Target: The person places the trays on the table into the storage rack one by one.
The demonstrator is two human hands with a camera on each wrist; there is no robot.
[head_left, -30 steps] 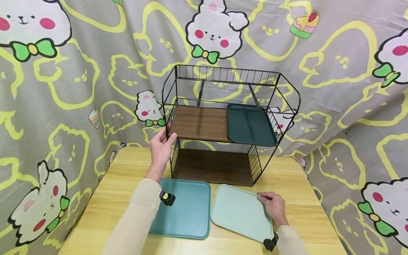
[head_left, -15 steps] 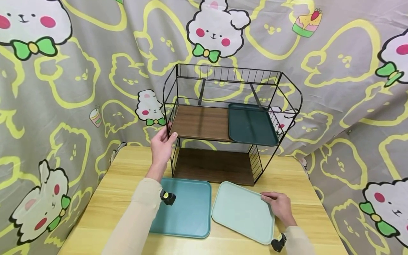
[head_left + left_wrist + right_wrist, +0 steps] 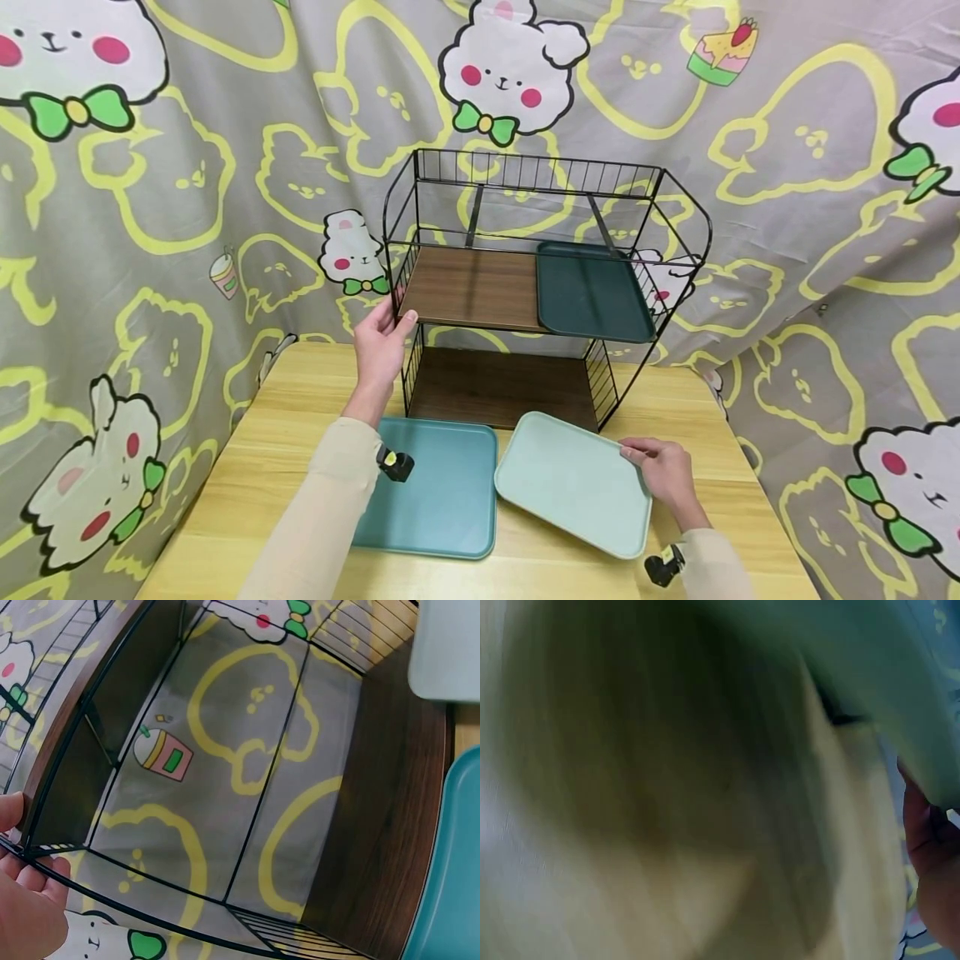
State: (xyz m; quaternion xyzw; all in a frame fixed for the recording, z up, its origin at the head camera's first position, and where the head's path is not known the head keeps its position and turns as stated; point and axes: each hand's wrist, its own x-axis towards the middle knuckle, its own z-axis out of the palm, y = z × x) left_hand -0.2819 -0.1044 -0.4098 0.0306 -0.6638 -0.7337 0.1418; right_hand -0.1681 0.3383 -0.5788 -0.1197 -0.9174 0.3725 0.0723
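Observation:
A pale mint tray (image 3: pixel 573 483) tilts above the table, its right edge pinched by my right hand (image 3: pixel 667 477). In the right wrist view the tray's underside (image 3: pixel 855 652) shows blurred over the wood, with the hand (image 3: pixel 934 862) at the far right. My left hand (image 3: pixel 380 346) grips the left front corner of a black wire rack at its middle brown shelf (image 3: pixel 476 287); the left wrist view has the thumb on the shelf edge and curled fingers (image 3: pixel 34 889) below the wire. On that shelf's right half lies a dark green tray (image 3: pixel 594 293).
A teal tray (image 3: pixel 450 492) lies flat on the light wood table (image 3: pixel 255 467), left of the mint tray and partly under my left sleeve. The rack's lower brown shelf (image 3: pixel 502 383) sits just behind both trays. A patterned curtain (image 3: pixel 225 183) surrounds the table.
The right hand has shifted right, then lifted the mint tray off the table and toward the rack, tilting it. The left hand keeps its grip on the rack.

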